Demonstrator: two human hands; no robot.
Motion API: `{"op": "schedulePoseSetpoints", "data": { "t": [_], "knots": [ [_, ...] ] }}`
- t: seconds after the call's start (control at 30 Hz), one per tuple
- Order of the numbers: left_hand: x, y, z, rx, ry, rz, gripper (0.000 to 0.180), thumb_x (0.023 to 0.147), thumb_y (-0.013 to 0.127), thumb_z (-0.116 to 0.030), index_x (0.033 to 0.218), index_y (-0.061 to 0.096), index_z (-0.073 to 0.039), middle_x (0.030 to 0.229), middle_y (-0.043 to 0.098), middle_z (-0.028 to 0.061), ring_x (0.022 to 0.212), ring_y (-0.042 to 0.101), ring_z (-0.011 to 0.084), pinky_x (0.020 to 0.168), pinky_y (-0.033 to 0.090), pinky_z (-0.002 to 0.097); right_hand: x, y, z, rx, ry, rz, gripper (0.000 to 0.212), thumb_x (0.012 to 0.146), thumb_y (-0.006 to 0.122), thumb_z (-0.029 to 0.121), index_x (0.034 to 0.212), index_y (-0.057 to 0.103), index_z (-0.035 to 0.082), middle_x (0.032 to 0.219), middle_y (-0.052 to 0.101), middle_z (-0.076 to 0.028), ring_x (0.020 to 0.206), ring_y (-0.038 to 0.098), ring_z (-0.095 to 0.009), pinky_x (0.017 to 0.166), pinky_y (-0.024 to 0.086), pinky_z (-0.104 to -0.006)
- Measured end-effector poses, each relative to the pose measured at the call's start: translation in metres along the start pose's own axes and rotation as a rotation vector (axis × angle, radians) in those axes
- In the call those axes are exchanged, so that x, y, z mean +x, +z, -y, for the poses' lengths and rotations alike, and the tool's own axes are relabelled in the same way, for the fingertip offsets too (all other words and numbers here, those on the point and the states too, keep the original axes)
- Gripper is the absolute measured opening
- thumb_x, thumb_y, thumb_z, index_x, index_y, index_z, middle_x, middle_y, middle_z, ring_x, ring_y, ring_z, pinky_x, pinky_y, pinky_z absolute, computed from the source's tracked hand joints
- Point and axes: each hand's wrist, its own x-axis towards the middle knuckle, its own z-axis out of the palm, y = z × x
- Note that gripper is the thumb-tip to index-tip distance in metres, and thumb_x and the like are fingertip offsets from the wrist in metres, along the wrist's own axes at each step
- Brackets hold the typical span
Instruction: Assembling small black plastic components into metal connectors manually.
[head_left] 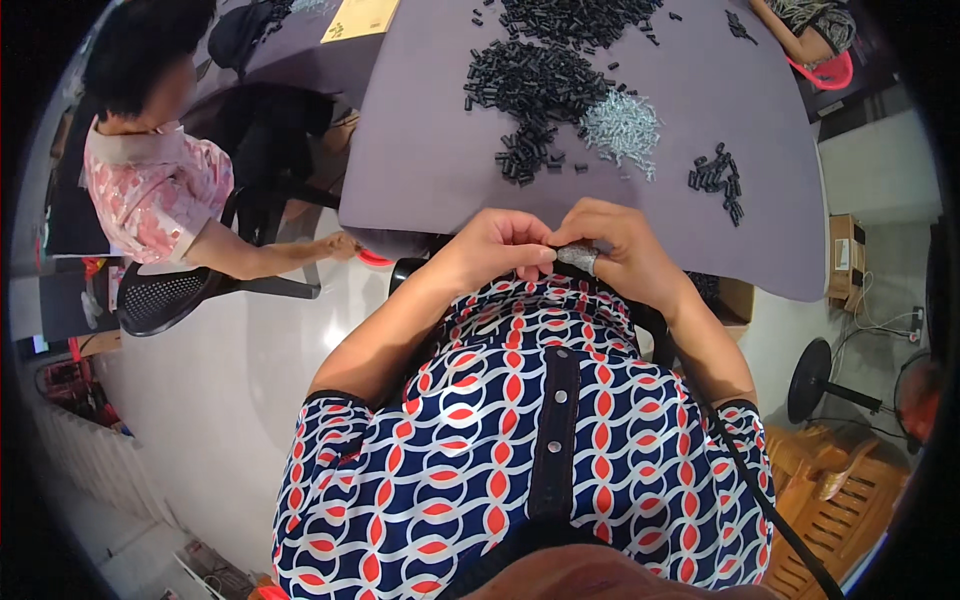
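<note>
My left hand (503, 246) and my right hand (625, 252) meet just off the near edge of the table, their fingertips pinched together. What they hold between them is too small and covered to make out. A silvery, crinkled wrap (576, 257) shows at the right thumb. Ahead of my hands lies a large heap of short black cylindrical pieces (540, 85). Against its right side sits a pile of small pale blue-white pieces (621, 130). Farther right is a small loose group of black pieces (714, 180).
The grey-purple table (420, 150) curves around in front of me. To the left a person in a pink patterned shirt (150, 185) sits by a black chair (172, 297). At the far right, another person's arm (808, 45) is beside a red basin (832, 72).
</note>
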Motion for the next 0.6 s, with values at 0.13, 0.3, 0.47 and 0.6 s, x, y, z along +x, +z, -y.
{"op": "schedulePoseSetpoints", "data": {
  "t": [0.13, 0.3, 0.47, 0.6],
  "knots": [
    [0.002, -0.003, 0.004, -0.053, -0.005, -0.014, 0.016, 0.095, 0.066, -0.012, 0.105, 0.067, 0.001, 0.084, 0.07, 0.0051, 0.07, 0.063, 0.0081, 0.065, 0.052, 0.0213, 0.001, -0.002, 0.002, -0.045, -0.013, 0.0, 0.026, 0.08, 0.067, -0.008, 0.104, 0.071, 0.001, 0.093, 0.065, -0.008, 0.085, 0.064, -0.019, 0.074, 0.05, -0.0292],
    [0.009, -0.011, 0.004, -0.199, 0.067, -0.294, 0.011, 0.094, 0.068, -0.012, 0.1, 0.067, -0.003, 0.08, 0.068, 0.0037, 0.067, 0.062, 0.0086, 0.064, 0.051, 0.0212, 0.018, -0.037, -0.038, -0.203, 0.099, -0.3, 0.03, 0.081, 0.063, -0.002, 0.11, 0.068, 0.003, 0.098, 0.065, -0.015, 0.091, 0.066, -0.033, 0.081, 0.052, -0.0351],
    [0.016, -0.02, 0.001, -0.223, 0.122, -0.363, 0.012, 0.096, 0.066, -0.013, 0.104, 0.065, -0.004, 0.085, 0.068, 0.0049, 0.07, 0.064, 0.0109, 0.067, 0.054, 0.0228, 0.033, -0.036, -0.048, -0.585, 0.092, -0.277, 0.032, 0.077, 0.062, -0.004, 0.107, 0.067, 0.004, 0.102, 0.064, -0.015, 0.092, 0.064, -0.036, 0.08, 0.053, -0.0401],
    [0.014, -0.018, 0.001, -0.261, 0.123, -0.379, 0.013, 0.097, 0.064, -0.011, 0.107, 0.064, -0.003, 0.09, 0.069, 0.007, 0.074, 0.067, 0.0133, 0.069, 0.056, 0.0245, 0.039, -0.03, -0.063, -0.69, 0.075, -0.188, 0.034, 0.074, 0.064, -0.006, 0.106, 0.064, 0.005, 0.105, 0.062, -0.013, 0.091, 0.063, -0.035, 0.078, 0.052, -0.0407]
  ]
}}
